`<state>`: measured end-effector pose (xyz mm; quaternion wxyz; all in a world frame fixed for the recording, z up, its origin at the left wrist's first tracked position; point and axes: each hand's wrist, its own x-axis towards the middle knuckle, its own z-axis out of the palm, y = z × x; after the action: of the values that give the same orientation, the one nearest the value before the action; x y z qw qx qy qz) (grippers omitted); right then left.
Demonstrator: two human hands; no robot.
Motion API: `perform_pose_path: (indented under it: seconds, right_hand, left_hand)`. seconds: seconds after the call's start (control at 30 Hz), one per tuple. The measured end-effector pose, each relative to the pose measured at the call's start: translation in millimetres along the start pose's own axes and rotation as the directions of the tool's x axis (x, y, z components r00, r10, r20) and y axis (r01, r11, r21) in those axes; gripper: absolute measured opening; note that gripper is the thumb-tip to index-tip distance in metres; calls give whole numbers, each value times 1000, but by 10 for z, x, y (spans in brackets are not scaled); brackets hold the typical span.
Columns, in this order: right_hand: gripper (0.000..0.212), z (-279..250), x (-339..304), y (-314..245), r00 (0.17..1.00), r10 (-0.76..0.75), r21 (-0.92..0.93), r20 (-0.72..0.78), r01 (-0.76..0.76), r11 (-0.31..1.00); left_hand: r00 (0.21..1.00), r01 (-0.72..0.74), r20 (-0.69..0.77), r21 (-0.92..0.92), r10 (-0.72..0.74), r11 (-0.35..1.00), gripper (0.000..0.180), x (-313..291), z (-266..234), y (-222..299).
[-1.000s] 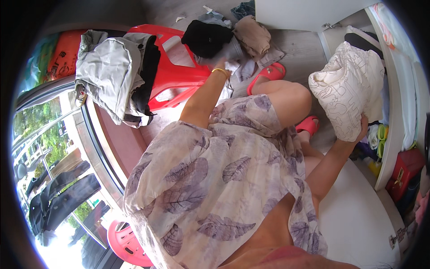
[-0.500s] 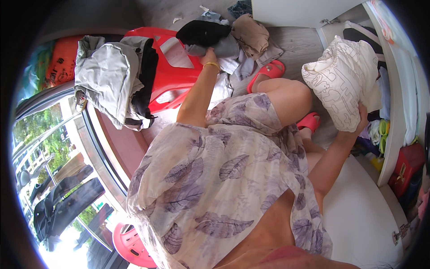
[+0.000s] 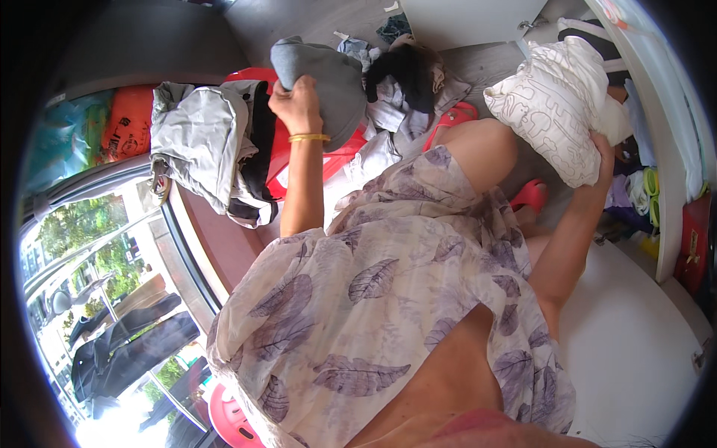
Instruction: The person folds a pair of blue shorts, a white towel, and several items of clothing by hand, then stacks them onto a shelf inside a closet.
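Observation:
My left hand [image 3: 299,106], with a yellow band at the wrist, is closed on a folded grey garment [image 3: 332,89] raised over the red plastic chair [image 3: 278,168]. My right hand [image 3: 603,158] grips the lower edge of a puffy white cloth bundle [image 3: 549,112] with brown outline drawings, at the open cupboard. Whether that bundle is a garment or a small quilt I cannot tell. Right of the grey garment, a black garment [image 3: 407,78] lies on the clothes pile, partly over white and light grey cloth [image 3: 396,108].
A light grey jacket [image 3: 198,138] hangs over the chair's left side, beside dark cloth. The cupboard's white side panel [image 3: 676,149] stands at the right, with clothes [image 3: 635,190] inside. White doors [image 3: 470,22] swing out at the back and lower right. A window [image 3: 112,299] is at the left.
My left hand has lifted the grey garment up and leftward. The black garment that lay over it now rests farther right on the pile. My right hand still holds the white bundle.

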<state>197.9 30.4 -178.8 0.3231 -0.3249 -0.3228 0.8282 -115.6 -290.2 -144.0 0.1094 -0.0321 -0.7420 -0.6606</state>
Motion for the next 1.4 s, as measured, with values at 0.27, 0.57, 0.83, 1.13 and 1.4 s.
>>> perform_pose_path:
  seconds: [0.27, 0.57, 0.83, 1.13, 1.4]
  right_hand:
    - [44, -96, 10, -37, 996, -68, -46, 59, 70, 996]
    - [44, -181, 242, 239, 977, 156, -127, 142, -139, 982]
    - [46, 216, -108, 512, 991, 86, 90, 102, -96, 991]
    - [47, 75, -227, 345, 1000, 8, 102, 16, -10, 995]
    - [48, 130, -180, 398, 1000, 13, 97, 11, -14, 995]
  left_hand:
    - [962, 67, 270, -111, -35, 992, 14, -67, -249, 1070]
    - [439, -628, 561, -367, 701, 687, 24, -817, 494, 2030]
    - [-402, -854, 799, -504, 447, 133, 42, -2032, 709, 1309]
    - [-91, -672, 780, -507, 619, 540, 45, -1461, 832, 1239]
    - [173, -12, 979, 108, -104, 994, 68, -1100, 836, 799]
